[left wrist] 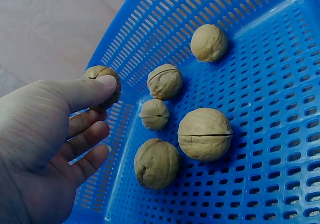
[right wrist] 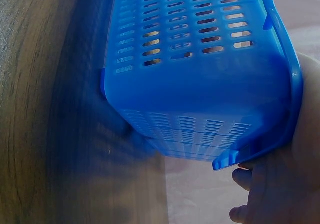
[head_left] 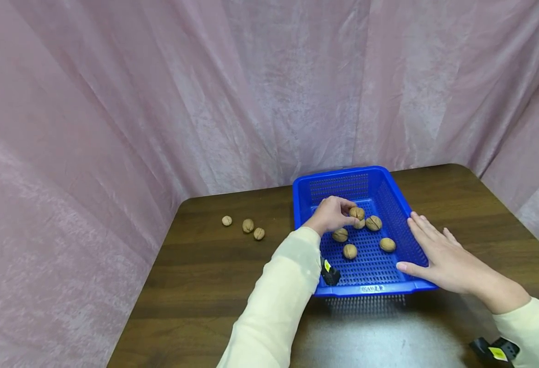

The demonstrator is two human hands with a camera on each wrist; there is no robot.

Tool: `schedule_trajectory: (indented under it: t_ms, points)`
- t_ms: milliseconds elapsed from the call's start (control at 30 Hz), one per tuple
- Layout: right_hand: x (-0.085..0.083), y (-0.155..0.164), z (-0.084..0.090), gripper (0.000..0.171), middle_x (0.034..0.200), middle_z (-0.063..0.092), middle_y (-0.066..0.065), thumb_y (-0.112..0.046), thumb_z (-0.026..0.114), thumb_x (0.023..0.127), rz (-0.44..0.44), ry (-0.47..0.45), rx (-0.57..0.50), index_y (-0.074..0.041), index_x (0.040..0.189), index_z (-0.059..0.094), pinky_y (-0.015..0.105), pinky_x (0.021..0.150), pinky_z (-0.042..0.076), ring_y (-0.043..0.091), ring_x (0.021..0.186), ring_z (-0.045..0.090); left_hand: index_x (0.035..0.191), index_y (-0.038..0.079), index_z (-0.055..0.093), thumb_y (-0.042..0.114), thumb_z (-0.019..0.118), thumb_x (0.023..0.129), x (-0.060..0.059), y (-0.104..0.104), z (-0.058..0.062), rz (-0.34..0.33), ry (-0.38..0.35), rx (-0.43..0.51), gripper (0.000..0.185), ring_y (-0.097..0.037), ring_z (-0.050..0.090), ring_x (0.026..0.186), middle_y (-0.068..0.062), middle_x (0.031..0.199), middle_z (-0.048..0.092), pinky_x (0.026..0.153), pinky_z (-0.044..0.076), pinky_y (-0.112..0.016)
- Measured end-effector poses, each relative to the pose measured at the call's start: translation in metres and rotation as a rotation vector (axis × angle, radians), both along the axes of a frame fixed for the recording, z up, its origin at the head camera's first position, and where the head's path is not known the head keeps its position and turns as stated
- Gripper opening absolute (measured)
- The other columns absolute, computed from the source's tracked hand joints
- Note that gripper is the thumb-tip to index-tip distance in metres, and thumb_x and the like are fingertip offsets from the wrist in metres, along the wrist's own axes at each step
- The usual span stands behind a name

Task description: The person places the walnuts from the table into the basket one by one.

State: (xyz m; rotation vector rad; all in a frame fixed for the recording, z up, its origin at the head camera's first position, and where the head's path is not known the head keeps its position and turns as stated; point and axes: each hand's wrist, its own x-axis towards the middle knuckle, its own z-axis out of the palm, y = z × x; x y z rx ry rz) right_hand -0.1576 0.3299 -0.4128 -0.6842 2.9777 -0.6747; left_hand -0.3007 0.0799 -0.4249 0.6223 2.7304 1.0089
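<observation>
pinching one walnut (left wrist: 102, 86) between thumb and fingertips, the left hand (head_left: 330, 215) reaches into the blue plastic basket (head_left: 391, 204), at its far left part, and the nut is lifted a little above the perforated floor. five other walnuts (head_left: 349, 251) lie on the floor of the basket, near the hand; two of them are just beside each other. the right hand (head_left: 439, 252) lies flat against the right rim of the basket, its fingers straight and a little spread, the thumb at the near right corner; it grips nothing. the basket stands on a dark wooden table (head_left: 205, 276). three more walnuts (head_left: 248, 225) lie on the table in a short row, well apart from the basket, to its left. a pink curtain (head_left: 159, 102) hangs behind the table.
</observation>
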Motion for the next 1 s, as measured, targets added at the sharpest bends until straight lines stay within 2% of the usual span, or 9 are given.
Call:
schedule_trajectory:
  t_ms: [200,367,633,733,800,1000]
  points:
    - [0.001,0.0,-0.001,0.099,0.159,0.001,0.019,-0.054,0.06,0.09,-0.002,0.0,-0.005,0.001,0.153,0.007,0.063,0.108,-0.011,0.028,0.146,-0.008,0.116,0.019,0.071,0.03,0.079,0.081,0.0,0.0,-0.002,-0.014,-0.015,-0.033,0.038,0.0,0.06,0.086,0.012,0.097,0.069,0.073,0.047,-0.015]
    - [0.001,-0.001,-0.003,0.099,0.159,0.001,0.019,-0.054,0.06,0.09,0.001,0.006,-0.009,0.001,0.153,0.008,0.063,0.108,-0.01,0.028,0.146,-0.007,0.111,0.017,0.074,0.025,0.077,0.083,0.001,-0.002,-0.004,-0.013,-0.028,0.004,0.029,0.0,0.062,0.086,0.005,0.099,0.072,0.075,0.048,-0.015]
    - [0.002,-0.003,-0.004,0.098,0.159,0.001,0.018,-0.053,0.06,0.089,0.006,0.011,-0.016,0.001,0.153,0.008,0.064,0.108,-0.008,0.027,0.146,-0.008,0.108,0.015,0.074,0.022,0.078,0.082,0.004,-0.003,-0.001,0.008,-0.006,0.059,0.027,0.002,0.06,0.081,0.005,0.095,0.072,0.073,0.046,-0.013]
    - [0.002,-0.004,-0.004,0.098,0.159,0.002,0.019,-0.053,0.06,0.089,0.01,0.007,-0.016,0.001,0.153,0.009,0.064,0.108,-0.008,0.028,0.146,-0.007,0.11,0.015,0.073,0.023,0.077,0.083,0.007,-0.005,0.007,0.0,-0.004,0.126,0.029,0.001,0.059,0.081,0.004,0.096,0.07,0.072,0.047,-0.014]
    - [0.002,-0.004,-0.004,0.099,0.159,0.002,0.02,-0.054,0.06,0.089,0.012,0.003,-0.015,0.002,0.153,0.009,0.064,0.108,-0.008,0.029,0.146,-0.007,0.112,0.014,0.072,0.023,0.077,0.084,0.01,-0.007,0.017,-0.009,-0.005,0.193,0.03,-0.001,0.059,0.081,0.005,0.094,0.069,0.071,0.048,-0.016]
    - [-0.001,-0.004,-0.003,0.1,0.159,0.002,0.02,-0.055,0.06,0.089,0.004,0.0,-0.004,0.002,0.152,0.008,0.065,0.108,-0.007,0.03,0.146,-0.007,0.113,0.014,0.07,0.025,0.076,0.085,0.017,-0.023,0.053,-0.024,-0.003,0.35,0.031,-0.005,0.061,0.083,0.01,0.092,0.066,0.072,0.05,-0.019]
